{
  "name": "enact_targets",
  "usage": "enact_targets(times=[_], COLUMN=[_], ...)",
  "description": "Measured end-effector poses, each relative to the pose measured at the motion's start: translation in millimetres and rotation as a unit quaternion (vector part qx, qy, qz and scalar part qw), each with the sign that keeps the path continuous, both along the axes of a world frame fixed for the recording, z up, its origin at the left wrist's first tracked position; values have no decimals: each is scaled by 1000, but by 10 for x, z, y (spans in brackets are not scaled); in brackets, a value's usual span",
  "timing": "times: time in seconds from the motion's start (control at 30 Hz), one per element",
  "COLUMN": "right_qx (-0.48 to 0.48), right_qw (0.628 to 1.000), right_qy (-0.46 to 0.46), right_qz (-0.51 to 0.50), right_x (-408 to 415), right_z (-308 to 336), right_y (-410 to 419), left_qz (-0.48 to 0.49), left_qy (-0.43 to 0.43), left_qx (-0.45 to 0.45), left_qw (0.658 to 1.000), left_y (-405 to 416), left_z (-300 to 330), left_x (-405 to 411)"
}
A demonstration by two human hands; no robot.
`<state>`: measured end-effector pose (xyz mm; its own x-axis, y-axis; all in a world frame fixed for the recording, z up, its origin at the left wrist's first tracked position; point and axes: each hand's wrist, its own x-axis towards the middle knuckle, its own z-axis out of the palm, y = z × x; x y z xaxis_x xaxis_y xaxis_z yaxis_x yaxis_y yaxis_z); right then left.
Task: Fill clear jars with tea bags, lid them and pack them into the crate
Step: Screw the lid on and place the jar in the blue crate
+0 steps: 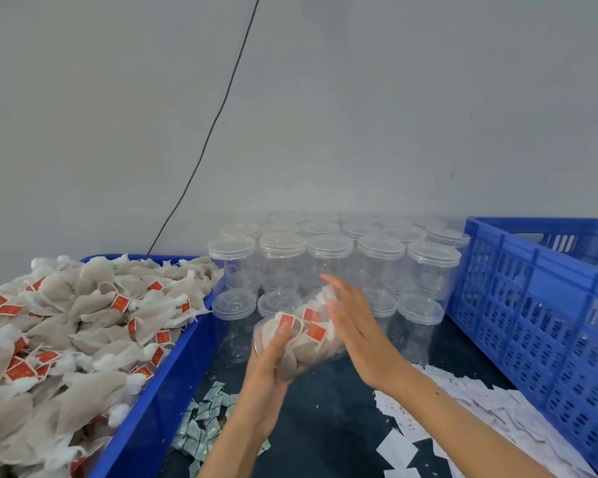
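While the left hand [273, 353] grips the full jar [301, 343], the right hand [351, 326] lies flat-fingered against its bags [313, 327]; lidding probably follows.

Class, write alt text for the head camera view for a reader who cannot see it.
A left hand grips a clear plastic jar stuffed with red-tagged tea bags, while the open right hand presses against them. Empty lidded jars stand behind, between a blue tub of tea bags and a blue crate.
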<state>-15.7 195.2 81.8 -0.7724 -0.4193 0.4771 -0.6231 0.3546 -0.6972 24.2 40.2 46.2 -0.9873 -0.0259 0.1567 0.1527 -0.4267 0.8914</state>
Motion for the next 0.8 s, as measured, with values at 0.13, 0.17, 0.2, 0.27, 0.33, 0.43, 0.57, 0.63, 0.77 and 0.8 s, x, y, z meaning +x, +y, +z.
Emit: enact_targets(times=[0.13,0.17,0.2,0.27,0.33,0.43,0.57,0.63,0.77,0.8], right_qx=[68,62,51,40,30,-9,-31,-39,-87,-127], right_qw=[987,988,991,998,999,999,998,997,992,985], right_qy=[-140,-138,-120,-49,13,18,-18,-33,-48,-78], right_qz=[-43,-28,-14,-7,-24,-49,-60,-61,-77,-87], right_x=[-92,-66,-31,12,40,26,12,6,-8,1], right_z=[58,81,103,101,67,28,-20,7,315,424], right_y=[-53,-39,-24,-2,11,-5,8,54,187,229], left_qz=[79,67,40,-19,-41,-19,47,64,47,34], left_qy=[-4,-25,-57,-120,-130,-94,-66,-50,-19,-9], left_qx=[-7,14,57,144,168,149,71,45,36,41], left_qw=[997,997,996,982,976,984,994,996,998,999], left_y=[131,135,129,103,90,144,281,334,483,543], left_z=[-111,-117,-108,-90,-88,-76,-65,-51,174,245], left_x=[39,53,61,49,21,0,71,71,16,-2])
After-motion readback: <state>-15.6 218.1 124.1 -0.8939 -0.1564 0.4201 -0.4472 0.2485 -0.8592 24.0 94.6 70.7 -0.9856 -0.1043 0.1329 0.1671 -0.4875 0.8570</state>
